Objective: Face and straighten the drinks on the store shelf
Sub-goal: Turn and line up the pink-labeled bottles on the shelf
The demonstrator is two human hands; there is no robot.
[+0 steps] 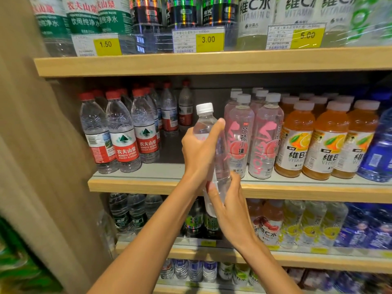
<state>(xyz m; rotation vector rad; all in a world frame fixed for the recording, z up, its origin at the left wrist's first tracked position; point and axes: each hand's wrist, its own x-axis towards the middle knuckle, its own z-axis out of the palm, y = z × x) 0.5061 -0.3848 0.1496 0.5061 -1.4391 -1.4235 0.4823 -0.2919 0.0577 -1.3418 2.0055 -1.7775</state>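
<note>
I hold a clear white-capped bottle (206, 122) in the air in front of the middle shelf (135, 184), slightly tilted. My left hand (199, 149) grips its upper body, fingers wrapped round it. My right hand (229, 206) holds its lower end from below. Its label faces away or is hidden by my hands. It hangs before a gap between the red-capped water bottles (124, 134) on the left and the pink-labelled bottles (263, 136) on the right.
Orange vitamin drinks (294, 141) and blue bottles (379, 149) fill the middle shelf's right side. Upper shelf (191, 62) carries water bottles and yellow price tags. Lower shelves hold more drinks. A beige side panel (42, 145) bounds the left.
</note>
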